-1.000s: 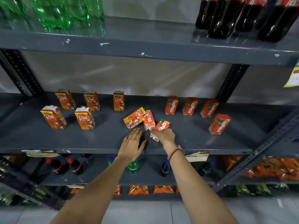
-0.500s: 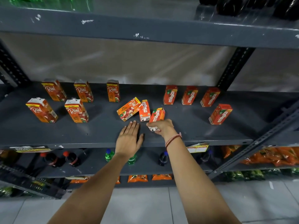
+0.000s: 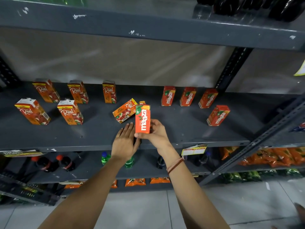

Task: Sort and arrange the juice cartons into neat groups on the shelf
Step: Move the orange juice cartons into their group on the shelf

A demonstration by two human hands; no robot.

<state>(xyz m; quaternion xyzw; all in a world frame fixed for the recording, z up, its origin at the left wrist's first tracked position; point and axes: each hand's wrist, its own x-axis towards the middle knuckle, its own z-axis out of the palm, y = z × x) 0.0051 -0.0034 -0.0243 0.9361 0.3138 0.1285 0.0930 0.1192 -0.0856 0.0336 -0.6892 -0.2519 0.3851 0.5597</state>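
- Light is soft and rather dim, coming from above the grey shelf [image 3: 181,129].
- Cartons throw faint shadows on the shelf surface.
- Weak glare lies on the wall behind the shelf.
- Shelf edges bend from wide-angle distortion; the corners look blurred.

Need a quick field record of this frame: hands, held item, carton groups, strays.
right hand: grips Maaza carton, upright, lifted off the shelf
left hand: open, flat on middle shelf, holds nothing
Real group: five upright cartons, shelf left, e.g.
Maaza group: four upright cartons, shelf right, e.g.
strays: one Real carton lying on its side, mid-shelf; another carton mostly hidden behind the held one
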